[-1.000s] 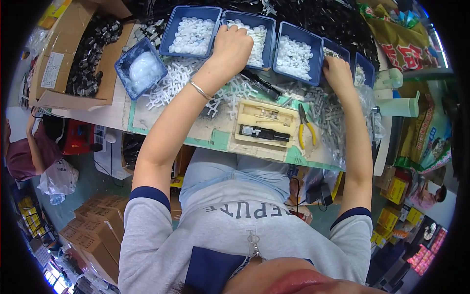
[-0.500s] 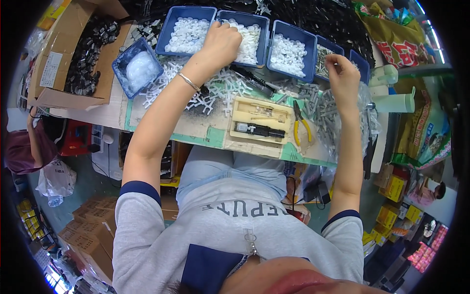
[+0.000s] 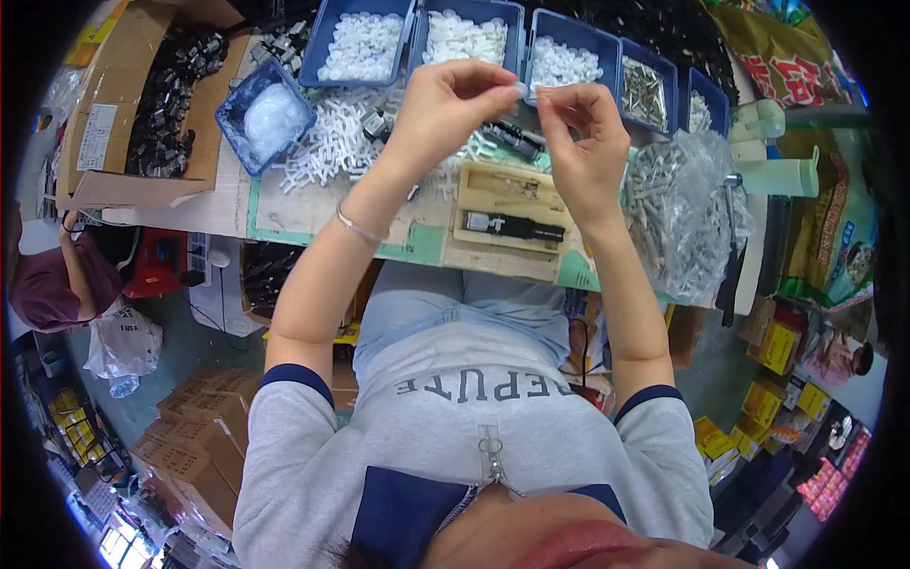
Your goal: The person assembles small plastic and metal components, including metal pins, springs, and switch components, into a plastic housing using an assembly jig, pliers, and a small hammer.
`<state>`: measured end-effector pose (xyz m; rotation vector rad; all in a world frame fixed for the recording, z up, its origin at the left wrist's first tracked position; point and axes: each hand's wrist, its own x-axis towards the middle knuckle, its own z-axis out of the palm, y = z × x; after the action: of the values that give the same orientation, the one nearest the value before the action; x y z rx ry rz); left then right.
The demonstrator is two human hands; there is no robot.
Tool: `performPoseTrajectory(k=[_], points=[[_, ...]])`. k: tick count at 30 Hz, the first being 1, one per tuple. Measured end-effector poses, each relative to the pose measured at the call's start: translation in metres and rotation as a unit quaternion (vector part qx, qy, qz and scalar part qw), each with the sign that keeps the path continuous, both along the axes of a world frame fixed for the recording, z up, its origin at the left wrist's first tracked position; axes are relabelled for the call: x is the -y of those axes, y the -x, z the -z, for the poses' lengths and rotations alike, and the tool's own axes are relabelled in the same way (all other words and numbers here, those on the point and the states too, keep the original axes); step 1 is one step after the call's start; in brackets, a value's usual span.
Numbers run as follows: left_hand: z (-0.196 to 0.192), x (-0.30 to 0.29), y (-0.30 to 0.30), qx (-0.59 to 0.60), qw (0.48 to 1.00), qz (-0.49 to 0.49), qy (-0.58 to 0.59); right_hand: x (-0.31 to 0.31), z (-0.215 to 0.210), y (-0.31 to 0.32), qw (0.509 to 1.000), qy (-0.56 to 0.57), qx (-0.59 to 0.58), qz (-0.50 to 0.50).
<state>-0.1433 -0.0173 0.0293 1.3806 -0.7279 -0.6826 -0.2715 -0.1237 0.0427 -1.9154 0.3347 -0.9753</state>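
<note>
My left hand (image 3: pixel 444 116) and my right hand (image 3: pixel 590 142) are raised over the bench, fingertips facing each other with a narrow gap between. Thumb and forefinger of the left hand pinch a small whitish plastic piece (image 3: pixel 519 88). The right fingers are also pinched together; what they hold is too small to make out. Just beyond the hands stand blue bins: one of white round caps (image 3: pixel 360 43), one of small off-white parts (image 3: pixel 464 38), another of white plastic pieces (image 3: pixel 566 64). A cream tray (image 3: pixel 464 204) with a black cylindrical part (image 3: pixel 512 228) lies nearer me.
White branched plastic pieces (image 3: pixel 327 142) are heaped at left, beside a blue bin with a clear bag (image 3: pixel 275 123). A cardboard box (image 3: pixel 90 180) of black metal parts stands far left. On the right lie a bin of metal pins (image 3: pixel 645 90) and a clear bag of grey parts (image 3: pixel 678 218).
My left hand has come out of the off-white parts bin toward me, now with a whitish piece. My right hand has moved left from the metal pins bin to meet it.
</note>
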Motion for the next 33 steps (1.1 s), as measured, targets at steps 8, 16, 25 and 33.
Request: performPoseTrajectory(k=[8,16,25,33], points=[[-0.008,-0.023,0.043,-0.239,0.966,0.0,0.1,-0.019,-0.001,0.021,0.998,0.004,0.052,-0.033],[-0.012,-0.032,0.053,-0.254,0.96,-0.016,0.114,-0.027,-0.008,0.026,0.989,0.131,0.068,-0.009],[-0.009,-0.039,0.064,-0.216,0.969,-0.04,0.112,-0.036,-0.004,0.033,0.994,0.085,0.066,-0.008],[-0.01,-0.044,0.069,-0.233,0.965,-0.048,0.108,-0.04,-0.007,0.036,0.993,0.107,0.056,-0.013]])
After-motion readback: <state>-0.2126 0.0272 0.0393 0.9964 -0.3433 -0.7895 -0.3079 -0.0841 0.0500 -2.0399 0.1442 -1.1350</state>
